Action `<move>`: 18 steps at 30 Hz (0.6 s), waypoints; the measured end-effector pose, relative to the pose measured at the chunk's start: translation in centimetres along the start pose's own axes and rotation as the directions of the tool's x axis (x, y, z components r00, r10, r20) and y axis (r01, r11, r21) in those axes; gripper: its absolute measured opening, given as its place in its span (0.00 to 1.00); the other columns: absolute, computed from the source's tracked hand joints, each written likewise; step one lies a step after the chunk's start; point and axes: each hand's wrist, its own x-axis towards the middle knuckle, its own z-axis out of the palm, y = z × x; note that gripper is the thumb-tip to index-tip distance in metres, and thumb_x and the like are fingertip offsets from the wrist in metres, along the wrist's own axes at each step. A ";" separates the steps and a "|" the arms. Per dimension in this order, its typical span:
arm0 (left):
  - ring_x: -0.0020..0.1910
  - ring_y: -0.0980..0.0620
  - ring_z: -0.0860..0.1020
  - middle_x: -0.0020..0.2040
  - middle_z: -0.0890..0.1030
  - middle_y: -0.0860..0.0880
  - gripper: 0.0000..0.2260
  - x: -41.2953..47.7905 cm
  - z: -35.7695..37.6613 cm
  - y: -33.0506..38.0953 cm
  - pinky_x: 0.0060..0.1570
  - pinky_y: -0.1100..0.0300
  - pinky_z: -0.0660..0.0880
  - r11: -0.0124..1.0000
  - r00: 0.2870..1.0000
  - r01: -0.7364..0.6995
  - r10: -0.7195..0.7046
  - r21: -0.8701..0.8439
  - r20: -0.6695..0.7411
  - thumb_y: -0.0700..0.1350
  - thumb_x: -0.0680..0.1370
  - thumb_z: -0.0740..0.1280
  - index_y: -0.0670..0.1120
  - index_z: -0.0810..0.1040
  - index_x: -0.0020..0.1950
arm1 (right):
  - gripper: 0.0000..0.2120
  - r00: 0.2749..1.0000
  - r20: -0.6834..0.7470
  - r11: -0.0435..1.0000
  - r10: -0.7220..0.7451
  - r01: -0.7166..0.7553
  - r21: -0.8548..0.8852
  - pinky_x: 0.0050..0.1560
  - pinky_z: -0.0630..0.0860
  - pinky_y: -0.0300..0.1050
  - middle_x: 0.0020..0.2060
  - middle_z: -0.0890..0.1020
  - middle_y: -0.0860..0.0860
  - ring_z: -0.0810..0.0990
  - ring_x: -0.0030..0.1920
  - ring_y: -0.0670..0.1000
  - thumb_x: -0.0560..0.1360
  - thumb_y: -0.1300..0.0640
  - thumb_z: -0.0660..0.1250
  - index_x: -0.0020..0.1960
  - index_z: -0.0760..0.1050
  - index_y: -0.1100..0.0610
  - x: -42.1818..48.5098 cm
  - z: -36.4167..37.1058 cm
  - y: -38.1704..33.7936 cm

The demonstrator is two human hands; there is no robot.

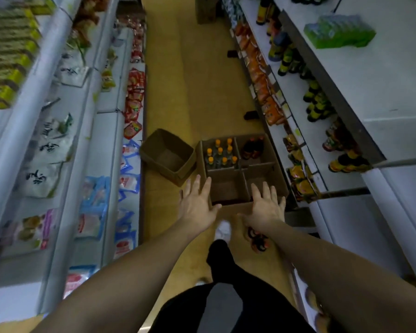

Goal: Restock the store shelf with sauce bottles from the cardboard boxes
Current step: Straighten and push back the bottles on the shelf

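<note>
Looking straight down a shop aisle at a divided cardboard box (280, 179) on the floor (190, 97), set close against the foot of the shelf (296, 97) on the right. Stretched out over its near edge, the left hand (197, 205) and the right hand (267, 207), backs up, fingers straight and spread apart, gripping nothing. Hard to say whether touching the cardboard or only hovering above it.

Finding in the far-left compartment a tight cluster of orange-capped bottles (220, 153), upright; in the far-right compartment a few dark bottles (252, 147), also upright; in the two near compartments nothing to be seen. Just beside, on the left, an open brown box (168, 155), tipped a little, with no bottles showing inside. Near a white shoe (223, 230), partly under the right forearm, some dark round shapes (258, 242), perhaps more bottles, too blurred to name.

Judging the bottles full, so weighty for their size, rigid, smooth-sided and likely slippery; breakable if glass, impossible to tell from here. Best taken by the neck just under the cap to draw one up out of the cluster, starting at an outer row, then shifted to a grip round the body before setting on the shelf. As for the box itself, soft at the dividers and likely to sag: better lifted from under the outer walls, never by the partitions.
</note>
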 end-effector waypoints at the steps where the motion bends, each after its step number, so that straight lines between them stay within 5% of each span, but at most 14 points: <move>1: 0.84 0.44 0.43 0.85 0.44 0.50 0.37 1.8 -0.7 0.0 0.80 0.43 0.50 1.000 1.000 0.001 -0.001 0.005 0.004 0.64 0.82 0.61 0.56 0.45 0.85 | 0.50 1.000 0.017 1.000 0.004 -0.004 0.014 0.79 0.44 0.69 0.83 0.42 0.55 0.40 0.83 0.61 0.75 0.33 0.69 0.84 0.43 0.50 1.9 -0.5 -0.2; 9: 0.84 0.42 0.46 0.85 0.48 0.49 0.37 15.6 -5.9 0.6 0.80 0.44 0.54 0.998 0.996 0.056 -0.058 0.037 0.070 0.65 0.82 0.61 0.56 0.48 0.85 | 0.50 0.995 0.084 0.996 0.043 -0.049 0.072 0.79 0.47 0.68 0.84 0.43 0.55 0.43 0.83 0.61 0.75 0.31 0.68 0.84 0.43 0.48 15.7 -6.6 -0.6; 18: 0.84 0.42 0.47 0.85 0.49 0.48 0.37 29.1 -8.3 2.9 0.80 0.43 0.54 0.992 0.977 -0.047 0.020 0.121 0.210 0.64 0.82 0.61 0.55 0.47 0.85 | 0.49 0.976 0.121 0.961 0.183 -0.203 0.189 0.78 0.50 0.69 0.83 0.45 0.55 0.46 0.82 0.62 0.76 0.32 0.68 0.84 0.43 0.48 24.7 -11.8 1.8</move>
